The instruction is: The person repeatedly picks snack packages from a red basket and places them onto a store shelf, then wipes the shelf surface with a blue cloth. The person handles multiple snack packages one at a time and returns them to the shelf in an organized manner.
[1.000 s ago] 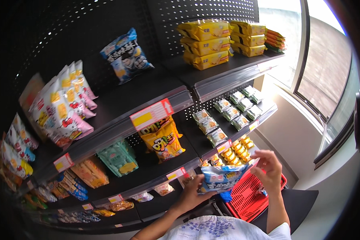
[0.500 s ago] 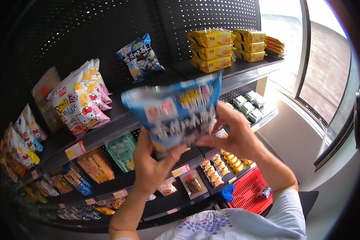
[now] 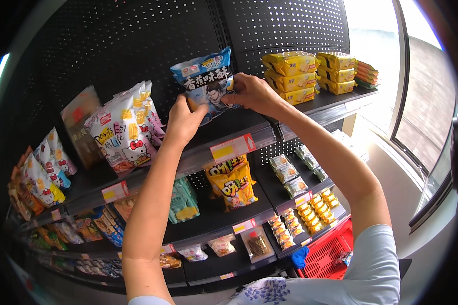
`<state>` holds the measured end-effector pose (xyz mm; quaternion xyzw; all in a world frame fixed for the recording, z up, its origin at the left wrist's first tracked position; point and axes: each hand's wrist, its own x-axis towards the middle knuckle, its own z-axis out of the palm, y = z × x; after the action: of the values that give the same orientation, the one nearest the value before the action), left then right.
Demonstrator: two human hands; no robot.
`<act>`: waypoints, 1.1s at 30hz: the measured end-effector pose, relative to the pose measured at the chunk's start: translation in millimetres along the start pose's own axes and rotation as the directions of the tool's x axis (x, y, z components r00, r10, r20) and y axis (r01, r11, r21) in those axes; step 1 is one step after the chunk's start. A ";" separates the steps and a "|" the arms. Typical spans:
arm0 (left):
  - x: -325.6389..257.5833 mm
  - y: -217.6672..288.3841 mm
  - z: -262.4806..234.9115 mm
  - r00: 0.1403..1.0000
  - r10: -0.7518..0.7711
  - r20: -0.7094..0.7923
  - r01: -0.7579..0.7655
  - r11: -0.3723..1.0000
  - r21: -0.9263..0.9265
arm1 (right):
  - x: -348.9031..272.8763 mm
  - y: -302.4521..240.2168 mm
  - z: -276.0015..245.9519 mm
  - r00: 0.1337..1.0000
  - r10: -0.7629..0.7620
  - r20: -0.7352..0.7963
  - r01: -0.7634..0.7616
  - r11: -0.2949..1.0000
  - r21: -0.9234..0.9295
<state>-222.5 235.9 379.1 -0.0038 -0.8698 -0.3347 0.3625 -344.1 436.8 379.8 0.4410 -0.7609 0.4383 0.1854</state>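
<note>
Both my arms reach out to the top shelf. Between my hands stands a blue and black snack bag, upright with its printed front toward me. My left hand grips its lower left side, thumb on the front. On its right edge my right hand holds it, thumb across the front and fingers behind. Whatever stands behind this bag is hidden by it. White and pink snack bags stand left of my left hand. Stacked yellow packages sit just right of my right hand.
The top shelf's front rail carries a price tag below my hands. Orange-yellow bags and a teal bag are on the shelf beneath. A red basket is low on the right, near a window.
My hands have carried the blue snack bag forward, away from me, to the top shelf. It now covers the place where a similar blue bag stood. The view has shifted slightly.
</note>
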 end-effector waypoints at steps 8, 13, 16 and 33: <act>30.4 -16.6 16.7 0.996 -0.085 -0.020 0.087 0.966 0.243 | 22.0 26.7 19.8 0.998 0.051 0.040 -0.049 0.998 -0.034; 24.4 -13.9 18.5 0.998 -0.032 -0.045 0.042 0.965 0.259 | 24.3 25.9 24.1 0.997 0.059 0.044 -0.057 0.997 -0.045; 25.3 -12.5 19.0 0.998 -0.037 -0.046 0.048 0.964 0.260 | 24.8 28.0 24.8 0.998 0.060 0.023 -0.059 0.997 -0.039; -27.0 34.8 4.5 0.938 0.258 -0.232 -0.232 0.963 0.135 | -49.2 -29.5 -3.0 0.906 -0.275 -0.322 0.292 0.956 0.005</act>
<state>-196.7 271.9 379.9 -0.0513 -0.8271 -0.2381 0.5066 -293.2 457.6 363.4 0.4753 -0.6370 0.4920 0.3555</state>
